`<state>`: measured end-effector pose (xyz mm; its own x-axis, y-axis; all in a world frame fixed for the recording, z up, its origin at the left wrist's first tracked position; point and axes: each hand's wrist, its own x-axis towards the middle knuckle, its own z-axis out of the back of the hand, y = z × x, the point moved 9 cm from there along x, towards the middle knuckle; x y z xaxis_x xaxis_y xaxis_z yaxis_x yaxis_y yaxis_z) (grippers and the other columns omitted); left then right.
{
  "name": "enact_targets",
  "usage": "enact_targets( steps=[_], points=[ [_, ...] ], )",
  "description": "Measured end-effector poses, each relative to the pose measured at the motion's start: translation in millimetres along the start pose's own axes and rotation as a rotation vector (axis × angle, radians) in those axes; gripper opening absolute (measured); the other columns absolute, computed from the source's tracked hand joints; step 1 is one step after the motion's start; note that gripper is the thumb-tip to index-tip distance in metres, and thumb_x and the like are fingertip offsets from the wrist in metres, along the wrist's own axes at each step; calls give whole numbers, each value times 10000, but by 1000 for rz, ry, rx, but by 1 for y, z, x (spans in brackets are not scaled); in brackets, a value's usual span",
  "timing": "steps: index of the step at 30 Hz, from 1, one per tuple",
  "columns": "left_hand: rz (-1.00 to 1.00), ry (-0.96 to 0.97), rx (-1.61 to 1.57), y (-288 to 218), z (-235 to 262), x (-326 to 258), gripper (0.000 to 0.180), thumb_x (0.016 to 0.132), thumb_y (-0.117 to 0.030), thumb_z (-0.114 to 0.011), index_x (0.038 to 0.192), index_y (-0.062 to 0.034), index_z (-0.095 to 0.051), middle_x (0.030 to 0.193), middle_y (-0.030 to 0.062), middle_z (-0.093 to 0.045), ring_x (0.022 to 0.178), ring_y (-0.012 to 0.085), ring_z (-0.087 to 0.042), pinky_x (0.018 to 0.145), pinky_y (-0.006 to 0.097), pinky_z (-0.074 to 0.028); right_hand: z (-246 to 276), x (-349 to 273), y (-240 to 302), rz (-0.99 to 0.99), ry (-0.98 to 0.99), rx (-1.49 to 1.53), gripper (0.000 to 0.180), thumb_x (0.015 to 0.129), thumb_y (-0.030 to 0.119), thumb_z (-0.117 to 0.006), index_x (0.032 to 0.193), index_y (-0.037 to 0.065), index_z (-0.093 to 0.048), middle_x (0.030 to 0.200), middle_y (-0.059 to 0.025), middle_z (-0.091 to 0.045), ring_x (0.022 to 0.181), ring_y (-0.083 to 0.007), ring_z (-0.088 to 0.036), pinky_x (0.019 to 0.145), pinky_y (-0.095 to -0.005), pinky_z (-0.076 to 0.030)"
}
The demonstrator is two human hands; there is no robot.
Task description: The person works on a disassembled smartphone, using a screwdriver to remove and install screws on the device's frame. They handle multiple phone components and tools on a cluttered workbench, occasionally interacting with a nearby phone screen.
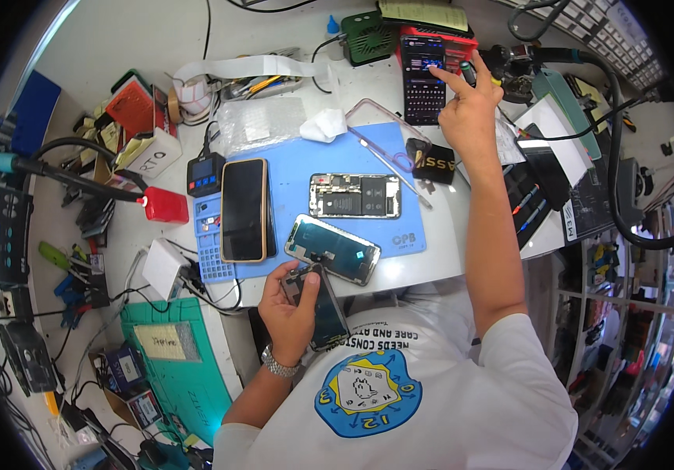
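My left hand (290, 307), at the bench's near edge, grips a dark phone screen panel (327, 315), thumb on top. My right hand (469, 110) reaches to the back, fingers extended, its index fingertip at the lit display of a smartphone (423, 98) propped against a red box. An on-screen keyboard shows there. On the blue repair mat (291, 188) lies an opened phone body (354, 196), its battery and circuit board exposed. A second screen panel (333, 249) rests tilted near the mat's front edge, just beyond my left hand. To its left is a phone with a tan frame (244, 211).
Clear bubble wrap (262, 124) and crumpled white tissue (324, 125) lie behind the mat. A clear phone case (380, 117) and tweezers are at its right. A hose with a red block (166, 205) reaches in from the left. A green mat (172, 384) covers the left side bench.
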<state>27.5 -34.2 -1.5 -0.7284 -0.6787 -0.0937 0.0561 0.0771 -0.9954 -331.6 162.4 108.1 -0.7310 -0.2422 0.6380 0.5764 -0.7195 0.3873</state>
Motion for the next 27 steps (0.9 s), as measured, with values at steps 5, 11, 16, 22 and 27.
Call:
enact_targets(
  steps=[5,11,16,22,27],
  points=[
    [62,66,-139,10,4,-2,459,951,64,-699,1386,42,-554,1093,73,-728,892,56,-666,736,197,-527,7,-11,69,133,110,316,536,851,-115,-532,1252,137,-785,1421,-190,-611,1240,-412,-520,1088,-464,-463],
    [98,70,-216,13,6,0,469,954,57,-704,1393,41,-540,1115,86,-736,901,54,-674,720,190,-528,39,-63,142,157,358,545,525,865,-137,-496,1264,84,-756,1375,-191,-634,1239,-371,-553,1063,-423,-473],
    [99,58,-206,16,6,0,453,957,47,-713,1380,43,-551,1101,75,-736,866,40,-664,668,179,-507,46,-104,164,65,350,893,442,1052,-91,-428,1411,23,-660,1314,-173,-656,1189,-257,-677,996,-339,-528],
    [74,46,-132,14,7,0,423,952,39,-724,1350,52,-579,1063,68,-744,826,38,-655,674,189,-505,19,-161,170,83,296,1181,722,1004,-139,-598,1625,61,-291,1193,-205,-661,996,-251,-751,899,-342,-621],
    [59,21,-100,14,8,1,405,945,34,-725,1328,64,-597,1060,87,-761,845,55,-676,728,214,-532,7,-178,175,87,280,1251,771,966,-155,-641,1552,98,-210,1127,-207,-664,928,-240,-749,835,-323,-640]
  ],
)
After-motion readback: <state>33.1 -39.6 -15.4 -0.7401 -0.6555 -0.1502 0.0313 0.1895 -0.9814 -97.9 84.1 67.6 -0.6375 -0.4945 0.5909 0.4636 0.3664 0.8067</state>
